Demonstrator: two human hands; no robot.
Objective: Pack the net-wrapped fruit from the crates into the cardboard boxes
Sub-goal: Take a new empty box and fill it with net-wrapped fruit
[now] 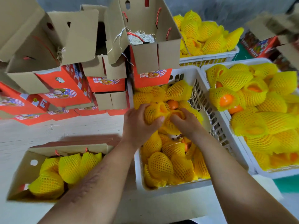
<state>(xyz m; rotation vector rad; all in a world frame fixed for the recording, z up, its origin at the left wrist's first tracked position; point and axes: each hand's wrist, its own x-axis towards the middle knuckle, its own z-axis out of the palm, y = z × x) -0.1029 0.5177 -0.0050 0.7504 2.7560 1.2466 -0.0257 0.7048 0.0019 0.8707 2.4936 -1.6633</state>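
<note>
Packing is partly done: the open cardboard box (pixel 24 172) below-left of the left hand (pixel 139 125) already holds several netted fruits, with room left. The left hand grips a net-wrapped orange (pixel 152 113) over the white crate (pixel 163 189); the right hand (pixel 186 122), just beside it, curls onto another orange (pixel 178 114). 3 crates remain well stocked.

Between the middle crate (pixel 163 189) and the open box (pixel 19 180) you have a bare strip of bench (pixel 64 128) to cross. Stacked red cartons (pixel 68 88) wall the far side; the right crate (pixel 258 173) sits just beside the middle one.
</note>
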